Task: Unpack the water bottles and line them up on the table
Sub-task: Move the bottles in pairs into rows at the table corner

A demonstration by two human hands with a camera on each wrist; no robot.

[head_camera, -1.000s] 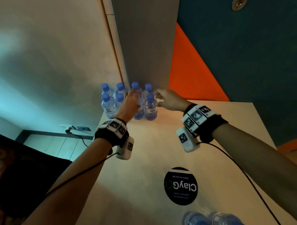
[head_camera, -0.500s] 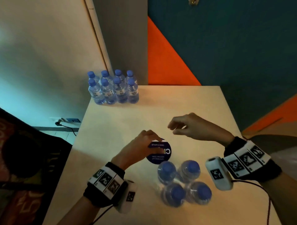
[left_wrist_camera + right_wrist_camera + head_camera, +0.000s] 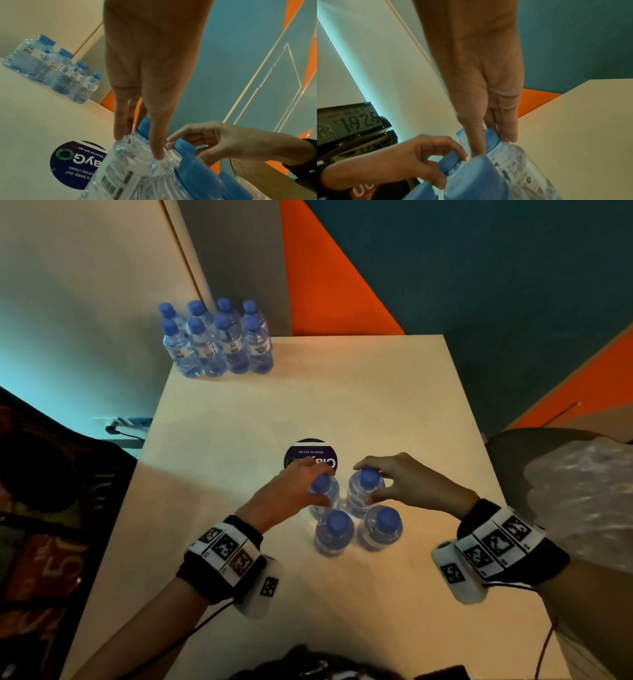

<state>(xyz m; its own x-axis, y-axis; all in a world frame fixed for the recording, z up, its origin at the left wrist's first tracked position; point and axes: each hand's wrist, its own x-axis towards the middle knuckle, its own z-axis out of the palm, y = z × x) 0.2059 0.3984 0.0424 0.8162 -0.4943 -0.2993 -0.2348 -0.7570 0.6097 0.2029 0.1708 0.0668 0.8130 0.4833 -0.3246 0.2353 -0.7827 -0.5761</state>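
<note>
We see four bottles point(image 3: 356, 513) clustered mid-surface point(image 3: 394, 405). Left hand point(image 3: 294, 491) pinches the 11 o'clock bottle's neck, right hand point(image 3: 407, 484) pinches the 1 o'clock one. Eight more point(image 3: 217, 340) stand at 11 o'clock.

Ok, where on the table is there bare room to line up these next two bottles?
Bare tabletop runs right of the eight lined-up bottles along the far edge, and between them and the round sticker. Crowded: the near cluster of four bottles, where left hand and right hand grip the caps.
</note>
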